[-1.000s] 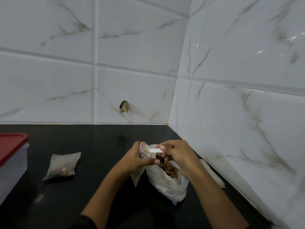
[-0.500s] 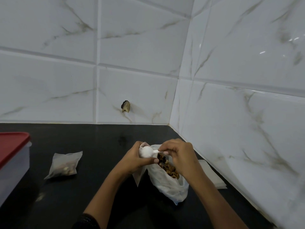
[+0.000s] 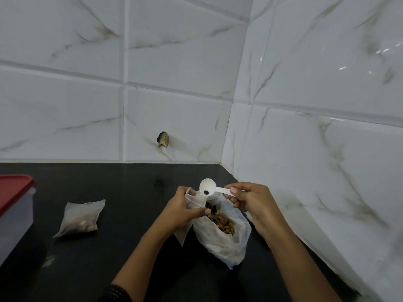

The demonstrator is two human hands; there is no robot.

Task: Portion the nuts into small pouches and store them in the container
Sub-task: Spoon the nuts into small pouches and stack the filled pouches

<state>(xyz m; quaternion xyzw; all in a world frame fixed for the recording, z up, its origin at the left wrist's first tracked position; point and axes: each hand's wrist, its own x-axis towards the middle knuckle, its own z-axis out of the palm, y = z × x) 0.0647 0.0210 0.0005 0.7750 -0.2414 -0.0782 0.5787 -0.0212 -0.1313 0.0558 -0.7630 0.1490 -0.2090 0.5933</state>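
while the left hand (image 3: 177, 211) grips a pouch (image 3: 192, 199), its contents seem hidden.

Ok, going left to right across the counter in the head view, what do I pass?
The red-lidded container → filled pouch → left hand gripping an open pouch → bag of nuts → right hand holding the spoon.

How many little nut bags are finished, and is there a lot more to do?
One filled pouch lies on the counter, outside the closed container. The left hand holds a second pouch while the right hand holds the spoon, with one dark piece, above it. The big bag has many nuts left, so probably several pouches to go.
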